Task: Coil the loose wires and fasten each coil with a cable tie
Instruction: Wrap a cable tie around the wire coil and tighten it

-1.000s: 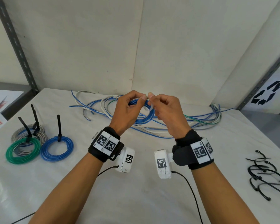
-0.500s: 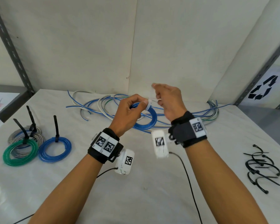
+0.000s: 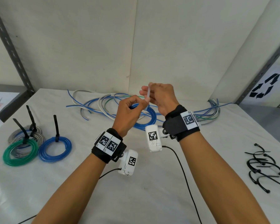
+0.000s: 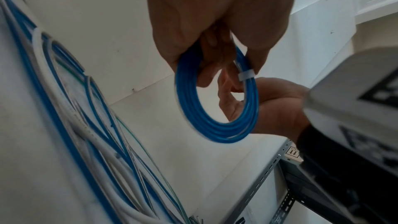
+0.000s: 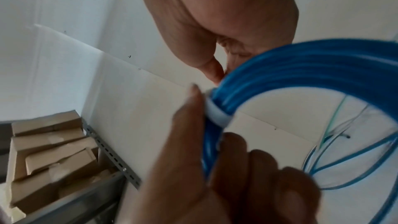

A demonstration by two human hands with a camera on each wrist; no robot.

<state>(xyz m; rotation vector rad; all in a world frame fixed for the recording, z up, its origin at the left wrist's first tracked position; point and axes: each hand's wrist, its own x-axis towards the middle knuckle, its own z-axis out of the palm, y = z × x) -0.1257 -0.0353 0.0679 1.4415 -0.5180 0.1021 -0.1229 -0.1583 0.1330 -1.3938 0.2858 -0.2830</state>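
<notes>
A small blue wire coil (image 3: pixel 150 117) hangs above the table, and my left hand (image 3: pixel 136 105) grips its upper edge. A white cable tie (image 4: pixel 246 76) is wrapped round the coil beside my left thumb. My right hand (image 3: pixel 153 94) is just right of and above the left. It pinches the tie's white tail (image 3: pixel 148 94), which points upward. In the right wrist view the tie band (image 5: pixel 217 115) sits tight on the blue coil (image 5: pixel 312 60), with the left thumb against it. The tie's head is hidden by fingers.
Loose blue, white and green wires (image 3: pixel 103 104) sprawl along the table's back, with another bunch (image 3: pixel 212 110) at the right. Green (image 3: pixel 20 152), grey (image 3: pixel 27 136) and blue (image 3: pixel 55 149) tied coils lie left. Black cable ties (image 3: pixel 263 167) lie right. Wrist-camera cords trail over the front.
My right hand has lifted up and away from the left, drawing the white tie tail upward. The left hand has kept hold of the blue coil.
</notes>
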